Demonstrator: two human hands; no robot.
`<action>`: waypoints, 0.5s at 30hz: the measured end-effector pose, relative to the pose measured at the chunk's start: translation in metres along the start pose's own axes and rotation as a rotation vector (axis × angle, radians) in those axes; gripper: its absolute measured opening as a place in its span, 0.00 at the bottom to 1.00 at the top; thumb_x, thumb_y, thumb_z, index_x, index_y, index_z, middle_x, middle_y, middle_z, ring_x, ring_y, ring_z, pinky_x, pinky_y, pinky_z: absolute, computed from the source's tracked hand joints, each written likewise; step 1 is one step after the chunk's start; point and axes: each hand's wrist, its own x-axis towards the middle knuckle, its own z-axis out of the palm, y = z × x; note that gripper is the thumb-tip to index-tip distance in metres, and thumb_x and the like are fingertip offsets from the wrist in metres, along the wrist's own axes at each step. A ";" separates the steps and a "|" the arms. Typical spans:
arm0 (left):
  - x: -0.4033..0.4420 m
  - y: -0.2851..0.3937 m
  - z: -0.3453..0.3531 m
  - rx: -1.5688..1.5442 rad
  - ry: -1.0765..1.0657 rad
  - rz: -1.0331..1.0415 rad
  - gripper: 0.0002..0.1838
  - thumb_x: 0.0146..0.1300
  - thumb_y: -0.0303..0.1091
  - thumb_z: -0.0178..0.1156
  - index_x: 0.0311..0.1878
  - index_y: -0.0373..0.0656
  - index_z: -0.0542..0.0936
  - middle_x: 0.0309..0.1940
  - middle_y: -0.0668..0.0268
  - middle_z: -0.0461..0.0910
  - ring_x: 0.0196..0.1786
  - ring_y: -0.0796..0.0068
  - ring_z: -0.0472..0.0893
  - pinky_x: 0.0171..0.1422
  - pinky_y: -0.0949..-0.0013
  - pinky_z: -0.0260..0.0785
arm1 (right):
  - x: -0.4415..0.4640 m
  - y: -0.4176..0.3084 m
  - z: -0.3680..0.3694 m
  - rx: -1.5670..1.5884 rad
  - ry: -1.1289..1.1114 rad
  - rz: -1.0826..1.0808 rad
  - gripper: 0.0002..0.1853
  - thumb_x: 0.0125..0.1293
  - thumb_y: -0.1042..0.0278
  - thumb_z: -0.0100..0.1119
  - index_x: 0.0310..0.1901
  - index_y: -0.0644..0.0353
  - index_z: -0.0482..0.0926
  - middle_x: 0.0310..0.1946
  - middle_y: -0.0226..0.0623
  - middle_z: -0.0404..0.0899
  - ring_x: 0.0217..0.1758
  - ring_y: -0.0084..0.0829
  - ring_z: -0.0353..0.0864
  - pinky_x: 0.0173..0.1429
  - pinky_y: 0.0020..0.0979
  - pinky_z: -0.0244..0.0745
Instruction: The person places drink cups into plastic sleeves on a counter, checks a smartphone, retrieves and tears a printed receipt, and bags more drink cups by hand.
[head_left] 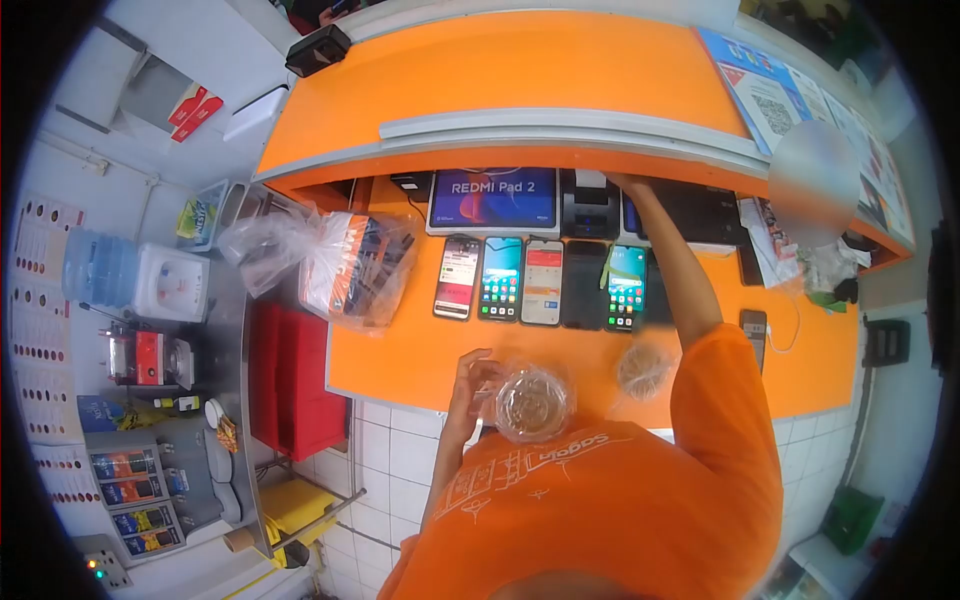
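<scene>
At the counter's front edge, my left hand [474, 385] has its bent fingers against the left side of a clear, round plastic cup [533, 403], gripping it close to the orange shirt. My right arm stretches forward; the visible part of my right hand [627, 183] is at the shelf's underside, beside a small dark printer [590, 205], and its fingers are hidden. Several phones lie in a row, among them one with a lit screen [626, 289] below that arm. A second clear plastic item [643, 369] rests right of the cup.
A REDMI Pad 2 box [493, 200] stands behind the phones. Left of them is a box in a clear plastic bag [350, 268]. The raised orange shelf [520, 75] overhangs the counter [400, 370]. A red bin [290, 380] stands at the left; papers [768, 240] lie at the right.
</scene>
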 end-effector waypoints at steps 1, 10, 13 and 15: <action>0.003 0.006 0.000 -0.007 0.020 -0.009 0.45 0.68 0.75 0.40 0.76 0.50 0.57 0.49 0.63 0.75 0.58 0.69 0.74 0.65 0.57 0.64 | -0.001 -0.006 -0.001 0.046 -0.052 0.050 0.33 0.59 0.53 0.72 0.63 0.58 0.75 0.60 0.43 0.78 0.67 0.41 0.73 0.71 0.40 0.66; 0.168 0.008 0.002 0.749 -0.120 0.250 0.22 0.76 0.41 0.52 0.69 0.49 0.70 0.56 0.61 0.77 0.58 0.66 0.75 0.63 0.61 0.66 | -0.116 -0.111 -0.071 0.578 -0.563 -0.038 0.36 0.49 0.81 0.75 0.62 0.57 0.73 0.43 0.31 0.80 0.53 0.24 0.77 0.64 0.32 0.66; 0.259 0.001 0.036 1.143 -0.099 0.585 0.25 0.70 0.34 0.57 0.71 0.53 0.70 0.64 0.60 0.73 0.64 0.57 0.72 0.66 0.51 0.64 | -0.136 -0.121 -0.079 0.571 -0.560 -0.108 0.31 0.50 0.80 0.75 0.58 0.57 0.76 0.39 0.29 0.81 0.51 0.23 0.79 0.62 0.31 0.68; 0.305 0.015 0.071 1.328 -0.021 0.665 0.27 0.68 0.36 0.58 0.71 0.56 0.70 0.69 0.67 0.69 0.69 0.57 0.67 0.69 0.42 0.59 | -0.146 -0.123 -0.087 0.394 -0.602 -0.158 0.30 0.53 0.78 0.73 0.59 0.55 0.75 0.35 0.31 0.80 0.46 0.26 0.80 0.58 0.31 0.71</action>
